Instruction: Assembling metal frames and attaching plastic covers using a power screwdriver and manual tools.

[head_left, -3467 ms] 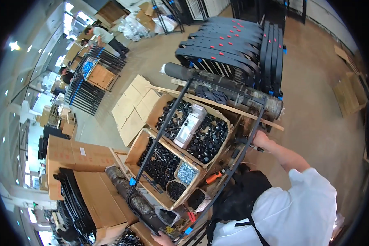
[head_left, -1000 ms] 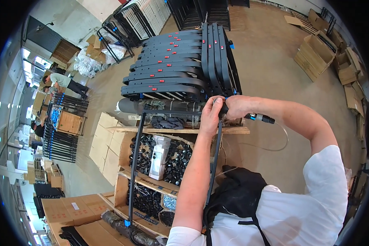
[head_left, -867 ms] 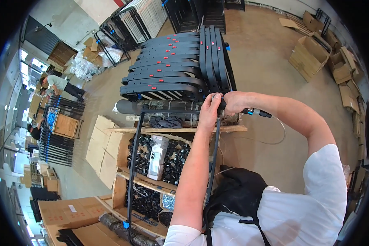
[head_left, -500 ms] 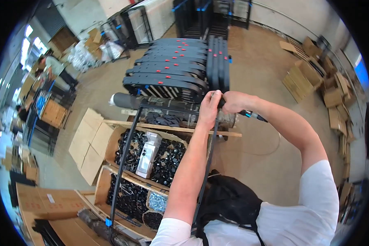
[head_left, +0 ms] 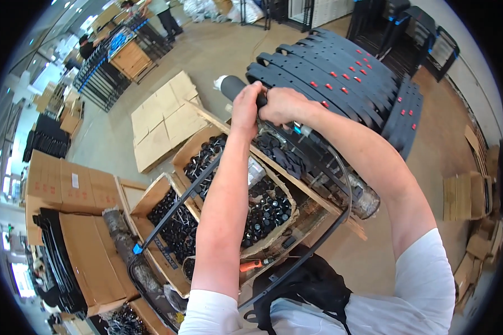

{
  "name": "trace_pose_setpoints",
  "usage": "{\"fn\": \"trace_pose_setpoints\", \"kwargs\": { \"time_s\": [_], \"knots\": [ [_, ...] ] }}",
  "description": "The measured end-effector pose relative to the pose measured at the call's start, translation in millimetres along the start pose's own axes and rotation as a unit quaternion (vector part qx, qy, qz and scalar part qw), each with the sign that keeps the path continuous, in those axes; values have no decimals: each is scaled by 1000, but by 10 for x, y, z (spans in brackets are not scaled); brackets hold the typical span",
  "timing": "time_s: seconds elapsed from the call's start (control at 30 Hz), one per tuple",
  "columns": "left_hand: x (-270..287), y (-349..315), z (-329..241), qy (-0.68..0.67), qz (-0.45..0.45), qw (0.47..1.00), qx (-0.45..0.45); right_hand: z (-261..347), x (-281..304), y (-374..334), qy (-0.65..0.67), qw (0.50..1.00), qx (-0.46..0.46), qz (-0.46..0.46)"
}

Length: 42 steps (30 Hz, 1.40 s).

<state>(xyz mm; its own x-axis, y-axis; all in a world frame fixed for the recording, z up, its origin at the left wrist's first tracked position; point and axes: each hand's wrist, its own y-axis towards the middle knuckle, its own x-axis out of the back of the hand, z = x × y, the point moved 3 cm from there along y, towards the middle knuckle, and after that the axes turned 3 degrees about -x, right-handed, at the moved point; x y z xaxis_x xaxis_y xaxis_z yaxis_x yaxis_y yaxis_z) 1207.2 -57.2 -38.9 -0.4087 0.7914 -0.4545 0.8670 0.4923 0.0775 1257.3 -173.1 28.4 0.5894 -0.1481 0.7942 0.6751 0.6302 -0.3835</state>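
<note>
A black metal tube frame with a blue end cap leans over the boxes in front of me. My left hand is closed at its far end, seemingly round the frame's upper corner. Right beside it, my right hand grips a dark power screwdriver with a teal ring, mostly hidden by the hand and forearm. The dark front of the tool meets the left hand's fingers; any screw there is hidden. Below lie cardboard boxes of black-headed bolts, partly covered by my left forearm.
Dark curved panels with red clips are stacked beyond my hands. A padded roller lies just past them. An orange-handled tool rests near the bolts. Flattened cardboard lies on the left floor; cartons stand right. People work far left.
My view has turned left. Both hands, still together, have swung left with the frame's far end, which now tilts differently over the bolt boxes. The orange-handled tool has come into view.
</note>
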Motion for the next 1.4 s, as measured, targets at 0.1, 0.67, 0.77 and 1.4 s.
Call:
{"fn": "trace_pose_setpoints", "kwargs": {
  "time_s": [0.1, 0.67, 0.77, 1.4],
  "knots": [
    [203, 286, 4, 1, -28, 1000, 10, 145, 30, 358, -18, 1000, 18, 1],
    [464, 566, 287, 27, -49, 998, 19, 111, -25, 866, -45, 994, 41, 87],
    [481, 507, 298, 46, -66, 997, -6, 123, -30, 861, -57, 993, 42, 99],
    [584, 481, 412, -1, -72, 997, 10, 67, -324, 1234, 0, 991, 30, 133]
  ]
}}
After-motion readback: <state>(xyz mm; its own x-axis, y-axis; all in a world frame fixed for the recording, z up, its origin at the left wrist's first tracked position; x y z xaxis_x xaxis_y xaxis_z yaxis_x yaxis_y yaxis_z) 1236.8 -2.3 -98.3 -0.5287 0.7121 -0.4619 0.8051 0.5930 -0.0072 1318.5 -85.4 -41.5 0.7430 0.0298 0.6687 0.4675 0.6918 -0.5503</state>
